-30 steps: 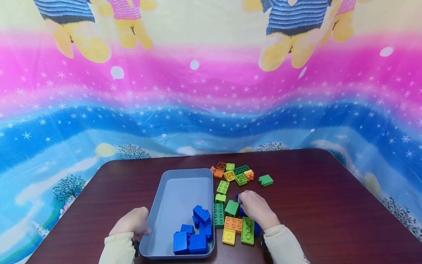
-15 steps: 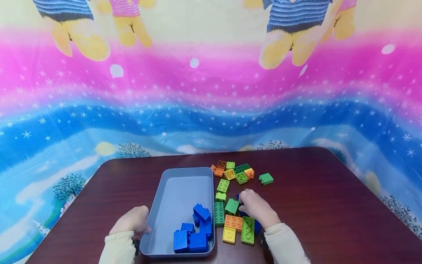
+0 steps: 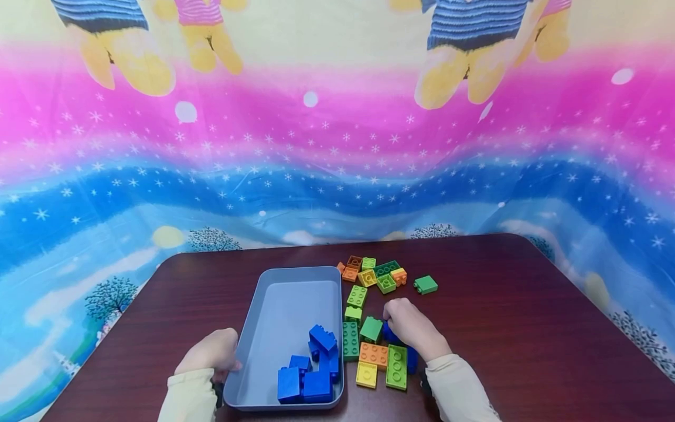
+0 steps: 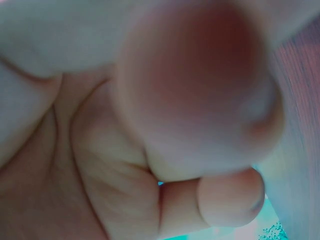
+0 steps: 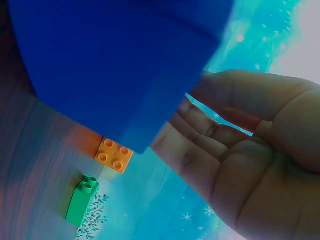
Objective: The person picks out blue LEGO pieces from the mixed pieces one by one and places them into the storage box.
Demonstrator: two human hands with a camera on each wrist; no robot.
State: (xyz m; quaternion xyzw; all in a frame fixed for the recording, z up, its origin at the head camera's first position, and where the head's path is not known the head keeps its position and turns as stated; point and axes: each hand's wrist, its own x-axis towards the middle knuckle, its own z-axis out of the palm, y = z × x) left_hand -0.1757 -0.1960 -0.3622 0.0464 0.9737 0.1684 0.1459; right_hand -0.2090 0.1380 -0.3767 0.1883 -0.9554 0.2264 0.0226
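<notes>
At the left rim of a grey plastic tray [image 3: 285,305], my left hand [image 3: 210,353] grips the edge with curled fingers. In the left wrist view its fingertips [image 4: 232,197] fill most of the picture. Several blue toy building bricks [image 3: 316,384] lie in the tray's near right part. My right hand [image 3: 413,328] reaches down to the right of the tray, fingers bent around a blue brick [image 3: 390,334] that it mostly covers. A blue brick [image 5: 115,65] looms large in the right wrist view and hides those fingertips. Another blue brick [image 3: 411,358] lies under the right wrist.
Green, orange and yellow bricks lie between tray and right hand, among them a green brick [image 3: 371,329], an orange brick [image 3: 373,355] and a yellow brick [image 3: 366,375]. Farther back is a mixed cluster, with a lone green brick [image 3: 426,285] to its right. A printed cloth [image 3: 337,146] hangs behind the table.
My right hand has shifted slightly right, and the bit of blue beyond its fingertips is no longer visible. The left hand and tray stay in place.
</notes>
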